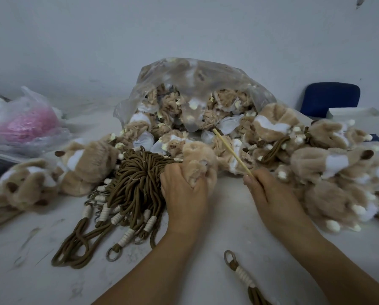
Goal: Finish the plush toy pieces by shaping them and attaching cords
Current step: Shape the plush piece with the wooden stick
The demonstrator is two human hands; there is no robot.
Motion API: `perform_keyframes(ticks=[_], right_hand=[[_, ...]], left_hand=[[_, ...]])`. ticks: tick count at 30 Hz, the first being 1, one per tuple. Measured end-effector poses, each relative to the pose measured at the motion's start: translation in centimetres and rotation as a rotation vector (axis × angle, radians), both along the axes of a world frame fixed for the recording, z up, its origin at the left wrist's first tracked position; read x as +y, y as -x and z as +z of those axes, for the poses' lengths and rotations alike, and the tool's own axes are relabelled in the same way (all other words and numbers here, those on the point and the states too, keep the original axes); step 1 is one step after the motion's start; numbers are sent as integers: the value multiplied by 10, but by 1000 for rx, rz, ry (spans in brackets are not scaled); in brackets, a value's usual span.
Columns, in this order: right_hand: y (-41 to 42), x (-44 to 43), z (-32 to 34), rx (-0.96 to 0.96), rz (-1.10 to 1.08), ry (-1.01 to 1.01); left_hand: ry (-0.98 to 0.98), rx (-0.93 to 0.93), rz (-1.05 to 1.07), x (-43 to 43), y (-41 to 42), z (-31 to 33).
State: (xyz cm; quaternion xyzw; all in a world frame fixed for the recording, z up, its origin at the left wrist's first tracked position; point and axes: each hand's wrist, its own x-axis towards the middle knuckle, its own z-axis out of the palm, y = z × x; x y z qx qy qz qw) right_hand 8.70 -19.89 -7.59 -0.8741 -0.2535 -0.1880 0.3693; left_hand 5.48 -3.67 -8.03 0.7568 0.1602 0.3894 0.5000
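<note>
While the left hand (185, 191) grips a plush piece (197, 155), the right hand (271, 194) pinches a stick (232, 152).

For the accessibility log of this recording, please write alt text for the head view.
A person's left hand grips a tan plush piece while the right hand pinches a thin wooden stick. A bundle of brown cords lies beside the left hand on the white table, with a clear bag of plush pieces behind.
</note>
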Motion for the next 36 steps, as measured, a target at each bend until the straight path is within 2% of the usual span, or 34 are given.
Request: perform_keyframes(ticks=[5,10,15,21,24,27,30,33,36], right_hand=[[4,2,-3,-61,47,143],[0,-1,-5,-57,8,128],[2,1,-5,-41,-26,111],[2,-3,-4,-5,-83,85],[2,-4,-2,5,-99,54],[2,0,-3,43,-84,-15],[2,1,-5,52,-66,-47],[1,0,-5,51,-53,-9],[0,0,-6,67,-20,-3]], left_hand=[[118,-29,30,3,1,2],[146,-34,37,4,2,5],[71,-63,41,3,3,4],[-265,-4,26,0,2,-2],[-305,19,1,-2,1,-3],[-147,-50,-182,-6,6,0],[84,-130,-269,-2,7,-2],[333,-117,-387,4,1,-5],[416,-61,-507,5,-3,-6]])
